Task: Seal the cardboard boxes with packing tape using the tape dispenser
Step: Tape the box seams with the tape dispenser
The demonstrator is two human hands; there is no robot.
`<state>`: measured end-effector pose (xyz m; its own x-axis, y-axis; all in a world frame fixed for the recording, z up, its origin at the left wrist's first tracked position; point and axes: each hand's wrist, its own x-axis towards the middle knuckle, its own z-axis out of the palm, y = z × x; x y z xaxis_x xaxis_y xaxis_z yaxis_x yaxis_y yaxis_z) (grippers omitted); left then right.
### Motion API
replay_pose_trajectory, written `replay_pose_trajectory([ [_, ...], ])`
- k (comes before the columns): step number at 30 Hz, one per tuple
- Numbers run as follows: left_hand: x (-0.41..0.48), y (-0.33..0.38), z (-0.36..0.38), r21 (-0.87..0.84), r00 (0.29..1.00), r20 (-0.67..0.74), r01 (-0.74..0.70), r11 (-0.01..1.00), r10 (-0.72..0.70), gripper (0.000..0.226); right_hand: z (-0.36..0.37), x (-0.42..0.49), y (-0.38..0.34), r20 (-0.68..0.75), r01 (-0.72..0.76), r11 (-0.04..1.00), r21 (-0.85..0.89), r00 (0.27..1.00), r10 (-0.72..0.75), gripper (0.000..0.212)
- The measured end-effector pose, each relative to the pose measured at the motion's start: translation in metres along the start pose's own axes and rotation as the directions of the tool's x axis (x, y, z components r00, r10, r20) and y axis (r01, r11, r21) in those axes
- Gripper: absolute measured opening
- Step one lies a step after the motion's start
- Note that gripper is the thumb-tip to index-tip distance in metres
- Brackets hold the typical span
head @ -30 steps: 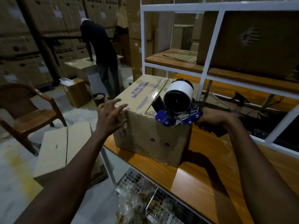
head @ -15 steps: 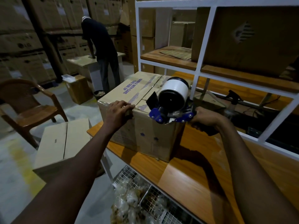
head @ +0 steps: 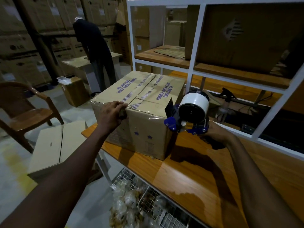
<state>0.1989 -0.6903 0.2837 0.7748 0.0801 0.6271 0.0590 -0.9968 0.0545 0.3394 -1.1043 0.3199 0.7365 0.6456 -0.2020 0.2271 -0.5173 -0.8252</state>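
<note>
A closed cardboard box printed "HANDLE WITH CARE" stands on the wooden table, with shiny tape along its top seam. My left hand rests on the box's near top edge, fingers curled over the end of the tape there. My right hand grips the handle of a blue tape dispenser carrying a white roll, held just off the box's right corner and apart from it.
A white metal shelf frame with boxes rises behind the table. Another closed box lies on the floor at left beside a brown chair. A person bends over a far table. A wire basket sits below.
The dispenser has moved right, off the box's top seam to beside its right corner. My left hand has slid onto the box's near edge over the tape end.
</note>
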Motion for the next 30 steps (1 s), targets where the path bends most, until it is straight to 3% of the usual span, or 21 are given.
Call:
replay_pose_trajectory([
  [6, -0.004, 0.020, 0.005, -0.017, 0.983, 0.022, -0.181, 0.983, 0.182, 0.080, 0.026, -0.002, 0.008, -0.034, 0.037, 0.999, 0.039, 0.999, -0.036, 0.009],
  [10, 0.002, 0.045, 0.010, -0.089, 0.953, 0.032, -0.299, 0.950, 0.303, 0.071, 0.059, -0.002, -0.002, -0.038, 0.096, 0.990, 0.100, 0.995, -0.093, 0.012],
  [13, 0.003, 0.044, 0.013, -0.141, 0.965, 0.032, -0.255, 0.957, 0.262, 0.069, 0.081, 0.001, -0.011, -0.062, 0.117, 0.984, 0.135, 0.992, -0.110, 0.021],
  [23, 0.001, 0.044, 0.008, -0.135, 0.977, 0.041, -0.203, 0.970, 0.210, 0.064, 0.092, -0.002, 0.022, -0.182, 0.174, 0.971, 0.166, 0.973, -0.143, 0.015],
  [27, 0.001, 0.042, 0.008, -0.132, 0.980, 0.024, -0.190, 0.973, 0.195, 0.066, 0.101, -0.023, 0.049, -0.232, 0.201, 0.957, 0.211, 0.961, -0.151, 0.046],
  [30, 0.000, 0.046, 0.008, -0.138, 0.981, 0.015, -0.191, 0.972, 0.195, 0.064, 0.106, -0.030, 0.059, -0.262, 0.182, 0.962, 0.205, 0.957, -0.125, 0.045],
])
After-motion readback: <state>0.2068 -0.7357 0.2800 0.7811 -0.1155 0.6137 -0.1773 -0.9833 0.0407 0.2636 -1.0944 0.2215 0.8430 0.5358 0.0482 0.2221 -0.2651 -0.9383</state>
